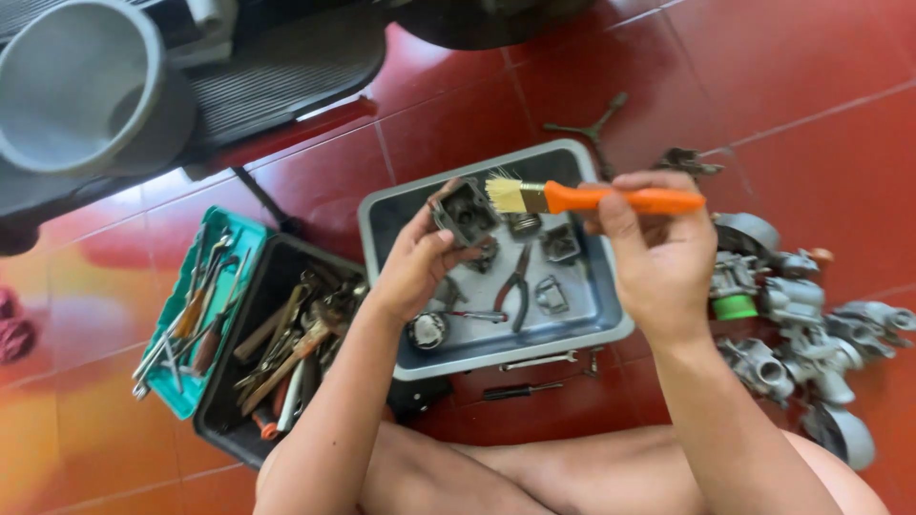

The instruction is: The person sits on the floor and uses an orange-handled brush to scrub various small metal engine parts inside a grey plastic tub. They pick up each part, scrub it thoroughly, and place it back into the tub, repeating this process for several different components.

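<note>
Nearest us: bare crossed legs (534, 472) on the red tiled floor (821, 86), both forearms reaching up from there.

Our left hand (415, 262) is closed around a small metal engine part (465, 212). It's grey and grimy, boxy, with a dark open cavity facing us, held tilted above the tray. Fingers wrap the underside, thumb on the near edge.

Our right hand (658, 257) is clamped on a paintbrush (582, 197): orange handle, pale bristles, lying roughly level. The bristle tip sits just beside the part's right edge; we can't tell if it touches.

Under both hands is a grey rectangular tray (572, 334), holding red-handled pliers (515, 286), a round cap-like piece (427, 330) and a few small metal housings. A wrench (539, 360) and a dark screwdriver (520, 390) lie on the floor just beside its near rim.

Left of that: an open black toolbox (229, 401) crammed with hand tools, and a teal insert tray (181, 396) resting on its left edge.

Right: a cluster of grey carburettor-like castings (811, 343), one with a green cap (735, 306).

Beyond the tray: a three-arm wrench (592, 129) on the tiles. Far left corner: a grey plastic bucket (81, 86).
</note>
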